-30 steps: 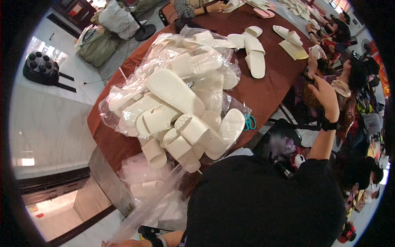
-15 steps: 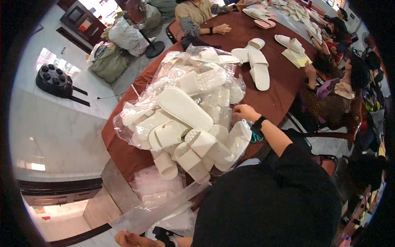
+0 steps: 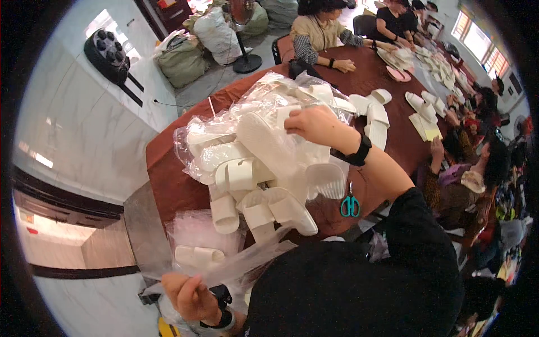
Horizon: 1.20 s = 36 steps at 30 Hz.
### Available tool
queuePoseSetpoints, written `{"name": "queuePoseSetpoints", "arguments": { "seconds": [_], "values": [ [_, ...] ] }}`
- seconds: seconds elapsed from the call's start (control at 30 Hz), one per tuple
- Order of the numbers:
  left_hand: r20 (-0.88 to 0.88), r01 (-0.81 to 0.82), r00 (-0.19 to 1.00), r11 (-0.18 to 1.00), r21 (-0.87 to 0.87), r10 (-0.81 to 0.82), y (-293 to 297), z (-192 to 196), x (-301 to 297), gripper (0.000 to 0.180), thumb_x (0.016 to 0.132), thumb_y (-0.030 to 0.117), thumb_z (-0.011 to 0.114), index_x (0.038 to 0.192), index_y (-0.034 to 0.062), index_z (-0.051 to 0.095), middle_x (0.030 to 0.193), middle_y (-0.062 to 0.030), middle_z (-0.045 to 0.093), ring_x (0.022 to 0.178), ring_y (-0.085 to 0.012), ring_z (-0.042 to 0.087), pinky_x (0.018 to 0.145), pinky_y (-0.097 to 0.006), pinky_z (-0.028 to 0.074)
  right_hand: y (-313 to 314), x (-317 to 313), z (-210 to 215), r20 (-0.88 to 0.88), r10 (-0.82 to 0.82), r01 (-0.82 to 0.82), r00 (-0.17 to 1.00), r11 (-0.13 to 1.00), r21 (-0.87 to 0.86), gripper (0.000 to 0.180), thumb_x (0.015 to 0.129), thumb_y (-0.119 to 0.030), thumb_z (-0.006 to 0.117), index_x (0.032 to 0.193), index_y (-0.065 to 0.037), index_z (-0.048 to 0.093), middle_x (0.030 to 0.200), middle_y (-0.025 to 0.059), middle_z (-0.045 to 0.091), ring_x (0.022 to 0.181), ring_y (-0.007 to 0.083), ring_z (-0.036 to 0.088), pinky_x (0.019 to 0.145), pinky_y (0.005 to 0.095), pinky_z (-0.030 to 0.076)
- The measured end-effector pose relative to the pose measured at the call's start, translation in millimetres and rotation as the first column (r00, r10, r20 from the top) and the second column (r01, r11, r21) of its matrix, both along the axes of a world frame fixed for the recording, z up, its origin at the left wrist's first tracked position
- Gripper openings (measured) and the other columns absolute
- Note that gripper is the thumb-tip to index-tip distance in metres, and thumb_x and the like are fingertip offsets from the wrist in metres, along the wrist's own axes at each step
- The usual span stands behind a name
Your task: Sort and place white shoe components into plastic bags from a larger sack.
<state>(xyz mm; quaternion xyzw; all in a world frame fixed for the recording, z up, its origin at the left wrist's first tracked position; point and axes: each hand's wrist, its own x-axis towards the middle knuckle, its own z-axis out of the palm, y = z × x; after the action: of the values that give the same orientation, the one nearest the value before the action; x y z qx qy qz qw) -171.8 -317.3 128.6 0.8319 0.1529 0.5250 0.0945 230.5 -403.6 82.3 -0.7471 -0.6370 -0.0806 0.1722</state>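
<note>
A heap of white slippers (image 3: pixel 238 174), many in clear plastic wrapping, lies on the table in front of me. My right hand (image 3: pixel 320 126) reaches over the heap, fingers curled down beside a large sole (image 3: pixel 258 137). Whatever its fingertips pinch, if anything, is hidden. Low on the left, my left hand (image 3: pixel 191 297) is closed on a clear plastic bag (image 3: pixel 241 264), which stretches toward the near table edge. A white slipper (image 3: pixel 199 257) lies next to the bag, with more clear film around it. Teal-handled scissors (image 3: pixel 350 206) rest on the table right of the heap.
The brown-covered table (image 3: pixel 168 163) stretches away to the far right. Loose slippers (image 3: pixel 377 115) and yellowish sheets (image 3: pixel 425 128) lie there. Across from me sits a person in a tan top (image 3: pixel 317 33); others line the right side. Full sacks (image 3: pixel 182 59) and a fan base (image 3: pixel 247 63) stand behind.
My right hand has moved from the heap's right side up and over it. My left hand has risen with the plastic bag. The view has shifted, and the scissors show more fully.
</note>
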Motion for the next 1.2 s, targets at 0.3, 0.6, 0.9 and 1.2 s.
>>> {"name": "queuePoseSetpoints", "arguments": {
  "seconds": [0.3, 0.6, 0.9, 1.2],
  "values": [
    [-0.068, 0.249, 0.967, 0.968, 0.039, -0.246, -15, 18, 46, 0.02, 0.068, 0.017, 0.076, 0.085, 0.0154, 0.065, 0.074, 0.0005, 0.051, 0.062, -0.0193, 0.049, 0.059, -0.034, 0.035, -4, -40, 120, 0.076, 0.189, -0.203, 0.979, 0.936, 0.287, 0.012, 0.077, -0.017, 0.068, 0.087, -0.011, 0.068, 0.077, 0.0045, 0.061, 0.063, 0.024, 0.061, 0.055, 0.0337, 0.047],
    [-0.105, 0.179, 0.982, 0.947, 0.267, -0.156, -14, 42, 88, 0.019, 0.088, 0.024, 0.062, 0.089, 0.0052, 0.06, 0.102, -0.0148, 0.057, 0.094, -0.0301, 0.053, 0.079, -0.042, 0.042, -27, -131, 139, 0.071, 0.548, -0.538, 0.834, 0.776, 0.331, 0.019, 0.074, -0.017, 0.057, 0.09, -0.006, 0.057, 0.076, 0.0062, 0.048, 0.056, 0.0222, 0.056, 0.048, 0.0345, 0.044],
    [-0.414, 0.315, 0.888, 0.922, 0.227, -0.201, -1, 46, 78, 0.011, 0.082, 0.017, 0.065, 0.091, 0.0114, 0.065, 0.096, -0.0104, 0.056, 0.094, -0.029, 0.053, 0.086, -0.047, 0.034, -47, -129, 111, 0.109, 0.565, -0.569, 0.818, 0.767, 0.296, 0.017, 0.076, -0.019, 0.056, 0.087, -0.006, 0.056, 0.077, 0.0056, 0.048, 0.057, 0.0212, 0.056, 0.049, 0.0336, 0.042],
    [-0.367, 0.178, 0.922, 0.978, 0.112, -0.125, 14, 33, 44, 0.01, 0.078, 0.009, 0.068, 0.087, 0.0081, 0.065, 0.073, -0.0081, 0.05, 0.07, -0.0266, 0.051, 0.07, -0.038, 0.038, -73, -112, 110, 0.147, 0.438, -0.46, 0.887, 0.871, 0.173, 0.016, 0.081, -0.022, 0.056, 0.09, -0.009, 0.056, 0.076, 0.0034, 0.051, 0.06, 0.0196, 0.056, 0.053, 0.0335, 0.043]
  ]
}}
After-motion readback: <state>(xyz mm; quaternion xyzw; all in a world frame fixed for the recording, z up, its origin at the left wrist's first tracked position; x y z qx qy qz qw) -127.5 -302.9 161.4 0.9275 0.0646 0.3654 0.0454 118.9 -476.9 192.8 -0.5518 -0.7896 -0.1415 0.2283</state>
